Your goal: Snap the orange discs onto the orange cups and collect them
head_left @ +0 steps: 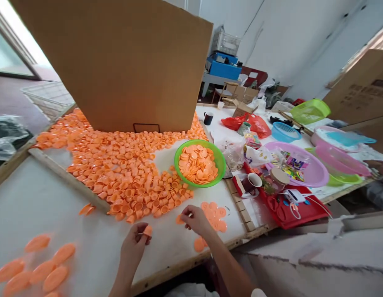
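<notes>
My left hand (pixel 132 244) is closed on a small orange plastic cup (pixel 147 231), held between thumb and fingers just above the white table. To its right, my right hand (pixel 196 220) pinches a flat orange disc (pixel 179 220). Several similar orange discs (pixel 221 226) lie loose beside and under my right wrist. Beyond both hands spreads a big heap of small orange cups (pixel 135 194). A green bowl (pixel 222 165) full of orange discs stands at the heap's right side. At the lower left lie several larger-looking orange oval pieces (pixel 43 270).
A tall cardboard box (pixel 126 66) stands behind the heap. Wooden strips (pixel 67 179) divide the table. On the right are a mug (pixel 251 184), a red tray (pixel 281 222), a purple basin (pixel 321 173) and plastic bags. Another person's hand (pixel 379 167) shows at the far right.
</notes>
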{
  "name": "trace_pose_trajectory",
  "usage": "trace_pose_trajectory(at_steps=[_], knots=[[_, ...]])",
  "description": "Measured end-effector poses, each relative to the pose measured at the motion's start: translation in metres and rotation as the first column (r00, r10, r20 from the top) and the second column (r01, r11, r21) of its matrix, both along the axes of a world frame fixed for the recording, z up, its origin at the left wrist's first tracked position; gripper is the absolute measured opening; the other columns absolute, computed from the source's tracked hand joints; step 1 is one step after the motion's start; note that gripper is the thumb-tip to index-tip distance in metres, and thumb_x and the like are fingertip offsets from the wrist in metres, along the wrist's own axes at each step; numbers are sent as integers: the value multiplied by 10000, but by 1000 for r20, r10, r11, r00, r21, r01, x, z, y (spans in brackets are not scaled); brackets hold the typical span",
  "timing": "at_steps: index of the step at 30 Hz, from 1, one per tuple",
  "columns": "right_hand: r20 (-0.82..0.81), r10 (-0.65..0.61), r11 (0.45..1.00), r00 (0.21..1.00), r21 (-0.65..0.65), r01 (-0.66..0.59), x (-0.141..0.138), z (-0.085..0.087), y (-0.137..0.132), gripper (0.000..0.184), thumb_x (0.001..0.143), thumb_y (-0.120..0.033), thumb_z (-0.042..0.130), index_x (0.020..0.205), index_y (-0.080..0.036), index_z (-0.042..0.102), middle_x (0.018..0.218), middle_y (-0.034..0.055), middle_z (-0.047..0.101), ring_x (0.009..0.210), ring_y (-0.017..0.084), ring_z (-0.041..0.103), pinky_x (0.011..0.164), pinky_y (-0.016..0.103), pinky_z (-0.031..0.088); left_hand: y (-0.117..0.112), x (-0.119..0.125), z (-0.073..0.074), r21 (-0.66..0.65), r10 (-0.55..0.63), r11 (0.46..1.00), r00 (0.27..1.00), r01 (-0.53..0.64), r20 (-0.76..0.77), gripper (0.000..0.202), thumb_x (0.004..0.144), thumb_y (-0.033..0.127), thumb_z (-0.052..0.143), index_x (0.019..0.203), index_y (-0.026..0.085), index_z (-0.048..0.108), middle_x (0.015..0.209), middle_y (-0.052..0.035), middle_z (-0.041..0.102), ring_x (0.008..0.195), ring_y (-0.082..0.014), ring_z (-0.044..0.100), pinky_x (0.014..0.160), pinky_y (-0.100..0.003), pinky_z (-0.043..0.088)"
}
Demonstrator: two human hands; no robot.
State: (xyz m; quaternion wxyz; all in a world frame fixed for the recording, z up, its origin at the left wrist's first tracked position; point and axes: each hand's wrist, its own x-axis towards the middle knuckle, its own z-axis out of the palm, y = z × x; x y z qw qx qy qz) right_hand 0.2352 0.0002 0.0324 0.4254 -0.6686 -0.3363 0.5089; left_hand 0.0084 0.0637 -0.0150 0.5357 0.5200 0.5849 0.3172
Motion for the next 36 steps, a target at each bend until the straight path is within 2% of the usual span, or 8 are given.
trace_pose_trajectory(at_steps=[3,6,12,17,25,30,33,36], knots=[[-241,59,998,969,-1,-61,-33,-7,2,422,640,-550,753,756,-199,550,660,-21,599,538,132,587,541,291,464,-11,5,5,-57,-25,998,993,32,112,514,556,551,698,921,200,613,770,-24,667,579,-206,663,564,-359,589],[-370,75,996,926,-6,-84,-59,-18,3,536,551,-605,793,775,-183,551,698,-28,620,578,112,603,578,263,484,-21,5,8,-127,-67,987,975,96,211,517,550,526,734,932,189,646,860,-52,712,728,-241,705,712,-385,615],[-214,131,991,968,-6,-136,-68,-29,7,316,693,-426,761,775,-190,569,616,-46,600,536,99,561,592,256,482,-29,-4,16,-271,-11,953,905,139,425,634,547,539,784,1056,178,675,1101,-95,722,1040,-285,678,916,-366,574],[38,259,966,965,-20,-258,-57,-27,11,92,715,-231,717,765,-213,643,642,-43,604,595,117,552,557,226,416,-26,-7,14,-158,-36,985,981,67,191,585,498,630,769,855,175,685,903,-90,741,861,-287,715,797,-387,603],[144,117,993,983,-6,-118,-38,-31,22,80,742,-192,683,730,-203,605,641,-47,564,614,111,511,592,232,397,-27,-10,1,140,-152,973,966,183,-208,345,598,501,644,827,265,746,907,-78,736,951,-320,669,923,-481,535],[46,161,986,986,-51,-159,-54,-39,14,107,765,-252,677,781,-201,584,616,-49,567,495,100,507,491,228,408,-27,-15,-2,97,-181,974,962,204,-206,426,603,523,662,917,244,734,941,-80,735,919,-293,666,864,-437,556],[-13,180,982,984,-59,-181,-68,-43,9,157,756,-300,695,786,-203,575,591,-53,555,469,100,508,466,230,417,-28,-22,2,75,-139,986,980,150,-139,541,578,580,691,982,221,704,992,-87,724,794,-253,659,714,-386,578],[-62,177,983,982,-35,-180,-78,-38,9,186,741,-343,709,769,-216,576,597,-44,568,464,105,500,464,249,417,-29,-28,9,9,-69,998,996,70,-53,575,607,669,645,975,229,686,871,-67,713,661,-222,630,578,-356,556]])
